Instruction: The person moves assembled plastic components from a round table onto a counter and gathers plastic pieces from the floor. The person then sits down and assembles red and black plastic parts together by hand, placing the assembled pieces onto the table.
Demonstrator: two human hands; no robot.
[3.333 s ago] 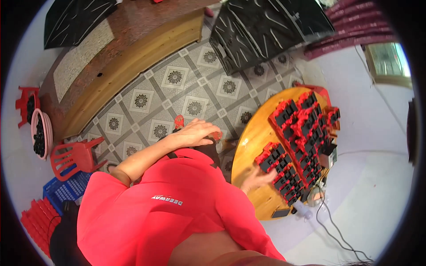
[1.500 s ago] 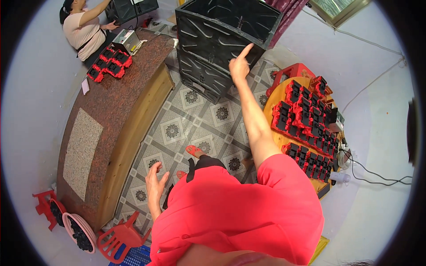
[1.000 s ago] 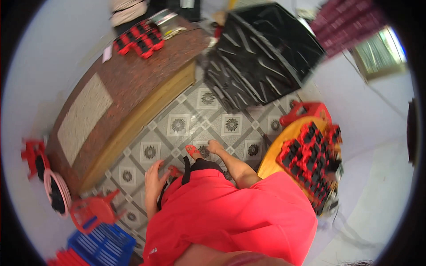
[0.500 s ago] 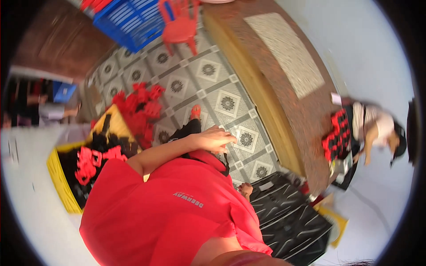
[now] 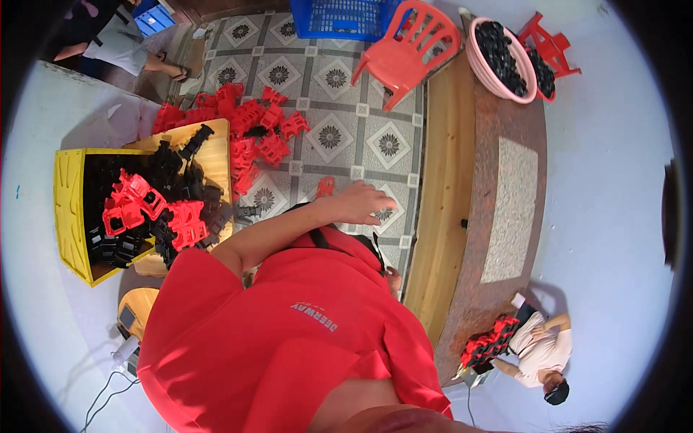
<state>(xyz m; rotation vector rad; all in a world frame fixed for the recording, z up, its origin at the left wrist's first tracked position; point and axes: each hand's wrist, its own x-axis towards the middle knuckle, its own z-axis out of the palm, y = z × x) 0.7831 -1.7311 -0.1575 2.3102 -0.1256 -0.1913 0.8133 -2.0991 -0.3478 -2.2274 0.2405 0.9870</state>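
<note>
My left hand (image 5: 359, 204) hangs in front of my red shirt, over the tiled floor, with its fingers loosely bent and nothing visible in them. My right hand (image 5: 392, 281) shows only in part at the shirt's edge, close to the wooden side of the counter, and its fingers are mostly hidden. To the left of my left arm, a wooden table (image 5: 216, 137) bears black plastic parts (image 5: 193, 180) and red plastic parts (image 5: 189, 224). More parts lie in a tilted yellow crate (image 5: 68, 216) beside it.
Red plastic parts (image 5: 249, 133) lie heaped on the floor. A red chair (image 5: 404, 61) and a blue crate (image 5: 336, 20) stand ahead. Along the right runs a stone-topped counter (image 5: 484, 173) with a pink basket (image 5: 530, 85). One person (image 5: 545, 346) works there; another (image 5: 119, 50) is far left.
My view has turned right, bringing the pink basket into sight and the black panel out. My left hand stays in front of my body; my right hand is now more hidden.
</note>
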